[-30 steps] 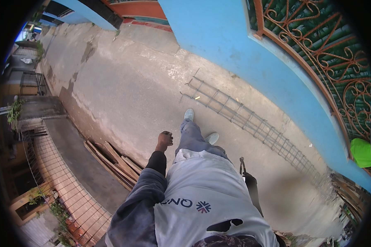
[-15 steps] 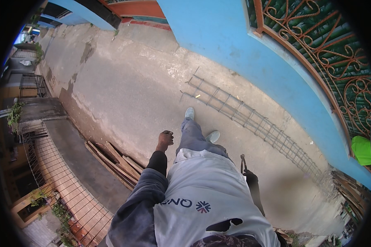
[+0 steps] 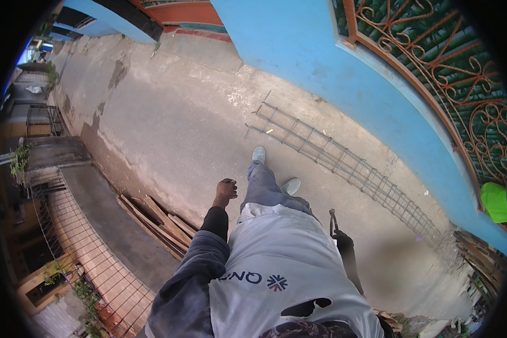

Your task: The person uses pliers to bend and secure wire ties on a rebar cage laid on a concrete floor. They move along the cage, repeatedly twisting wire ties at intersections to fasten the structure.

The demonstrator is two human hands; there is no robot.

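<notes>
Road (image 3: pixel 169 124) under us has a long metal cage (image 3: pixel 316 161) lying on it. Our right hand (image 3: pixel 343 239) is on our side of the cage, its grip wrapped around a thin brown tool (image 3: pixel 332 218). Our left hand (image 3: pixel 225 191), left of the cage, curls its fingers in; we cannot tell if something is inside. We see a blue wall (image 3: pixel 321 73) past the cage.

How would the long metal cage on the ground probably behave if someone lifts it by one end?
The metal cage likely feels fairly stiff, being braced at many places, though its length may let it sag. It probably will not roll freely, as its sides look straight.
</notes>
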